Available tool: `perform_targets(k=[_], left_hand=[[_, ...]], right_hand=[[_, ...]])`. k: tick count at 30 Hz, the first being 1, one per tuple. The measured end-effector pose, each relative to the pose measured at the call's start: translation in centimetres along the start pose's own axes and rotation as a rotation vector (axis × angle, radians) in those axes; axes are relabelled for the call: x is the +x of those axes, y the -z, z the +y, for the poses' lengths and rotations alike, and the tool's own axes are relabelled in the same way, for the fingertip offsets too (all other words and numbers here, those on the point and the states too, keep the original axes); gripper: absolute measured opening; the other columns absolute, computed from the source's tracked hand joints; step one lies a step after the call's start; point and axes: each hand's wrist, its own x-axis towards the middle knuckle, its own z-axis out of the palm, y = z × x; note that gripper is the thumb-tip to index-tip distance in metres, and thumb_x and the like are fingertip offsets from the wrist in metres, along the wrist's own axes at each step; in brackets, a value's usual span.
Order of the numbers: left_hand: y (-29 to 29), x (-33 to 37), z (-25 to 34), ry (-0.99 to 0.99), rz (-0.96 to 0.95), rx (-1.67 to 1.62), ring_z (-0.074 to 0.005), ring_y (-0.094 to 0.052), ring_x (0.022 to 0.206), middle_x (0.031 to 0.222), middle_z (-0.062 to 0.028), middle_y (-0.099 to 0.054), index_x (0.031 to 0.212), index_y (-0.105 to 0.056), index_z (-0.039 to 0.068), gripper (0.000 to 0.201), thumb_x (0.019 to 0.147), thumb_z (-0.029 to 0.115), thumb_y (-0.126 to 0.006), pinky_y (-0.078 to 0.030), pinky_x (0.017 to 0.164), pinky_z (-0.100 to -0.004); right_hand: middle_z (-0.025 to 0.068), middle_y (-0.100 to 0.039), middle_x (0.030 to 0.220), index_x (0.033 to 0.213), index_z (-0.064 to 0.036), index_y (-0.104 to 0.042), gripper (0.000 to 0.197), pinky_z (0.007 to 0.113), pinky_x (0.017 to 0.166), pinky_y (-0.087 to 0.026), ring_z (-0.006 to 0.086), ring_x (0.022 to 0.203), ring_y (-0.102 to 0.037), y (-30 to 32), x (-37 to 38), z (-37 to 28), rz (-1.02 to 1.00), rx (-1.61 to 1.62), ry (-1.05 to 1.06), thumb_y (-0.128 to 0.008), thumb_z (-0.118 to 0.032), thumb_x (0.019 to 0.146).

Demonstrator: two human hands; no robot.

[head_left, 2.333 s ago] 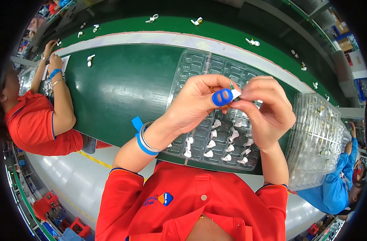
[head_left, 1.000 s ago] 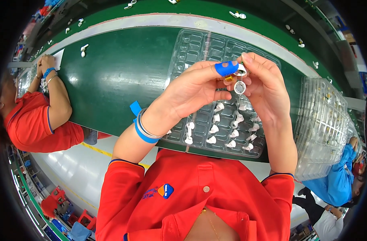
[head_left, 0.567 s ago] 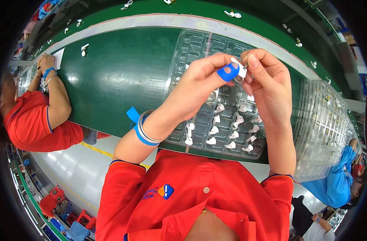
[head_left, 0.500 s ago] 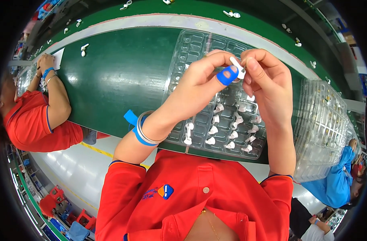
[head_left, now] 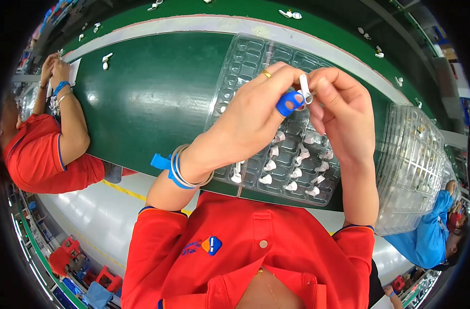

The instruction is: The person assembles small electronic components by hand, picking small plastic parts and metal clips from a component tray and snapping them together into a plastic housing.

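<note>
My left hand (head_left: 248,110), with a blue finger cot (head_left: 289,103) on the thumb and a ring, pinches a small white earbud shell (head_left: 304,85) by its stem. The stem points up and the rounded end sits lowest. From the other side my right hand (head_left: 348,105) meets it, thumb and forefinger closed at its edge; whatever those fingertips pinch is too small to tell. Both hands hover over a clear plastic tray (head_left: 220,98) with moulded pockets. Several white earbud parts (head_left: 270,165) lie in its nearer pockets, while the hands cover part of the middle.
Stacked clear trays (head_left: 407,170) stand to the right. Two white parts (head_left: 106,64) lie on the green table (head_left: 152,92) at left. Beyond a pale rail (head_left: 194,24), a green belt carries more white parts (head_left: 290,14). A co-worker in red (head_left: 55,154) works at far left.
The earbud shell has turned more upright between my fingertips, and my left hand has rolled so its ring shows. Parts on the far belt have shifted left. The co-worker's hands have risen.
</note>
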Motion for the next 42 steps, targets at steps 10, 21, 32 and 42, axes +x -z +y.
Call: perform_targets(k=[10,21,32,42], left_hand=[[-0.2,0.0,-0.4,0.078,0.078,-0.122,-0.0188,-0.051,0.086,0.093,-0.0100,-0.052,0.100,-0.047,-0.001,0.020,0.087,0.013,-0.046,-0.041,0.078,-0.0278],[-0.3,0.2,-0.3,-0.110,0.154,0.111,-0.0236,-0.052,0.082,0.091,-0.0127,-0.053,0.096,-0.050,-0.001,0.021,0.088,0.018,-0.045,-0.042,0.073,-0.0301],[-0.3,0.3,-0.4,-0.151,0.229,0.150,-0.0266,-0.054,0.076,0.087,-0.0127,-0.053,0.094,-0.051,0.000,0.014,0.082,0.008,-0.048,-0.043,0.066,-0.0321],[-0.3,0.4,-0.7,-0.253,0.372,0.120,-0.0237,-0.058,0.068,0.077,-0.0111,-0.058,0.089,-0.060,0.001,0.016,0.074,0.005,-0.059,-0.046,0.058,-0.0298]], right_hand=[[0.0090,-0.056,0.084,0.087,0.0045,-0.055,0.013,0.017,0.043,-0.037,0.0089,0.053,-0.049,-0.1,-0.3,0.0,0.024,-0.050,0.184,-0.052,-0.008,0.085],[0.0111,-0.059,0.073,0.094,0.0072,-0.055,0.020,0.021,0.051,-0.046,0.0154,0.059,-0.059,-0.3,0.0,-0.2,0.015,-0.030,0.079,-0.059,0.005,0.075],[0.0093,-0.058,0.074,0.090,0.0049,-0.055,0.013,0.021,0.055,-0.046,0.0138,0.060,-0.058,-0.8,-0.2,0.7,0.078,0.074,0.118,-0.058,0.004,0.077],[0.0109,-0.058,0.084,0.090,0.0049,-0.055,0.013,0.023,0.057,-0.048,0.0148,0.063,-0.058,-1.2,-0.3,1.7,0.112,0.166,0.208,-0.059,0.004,0.077]])
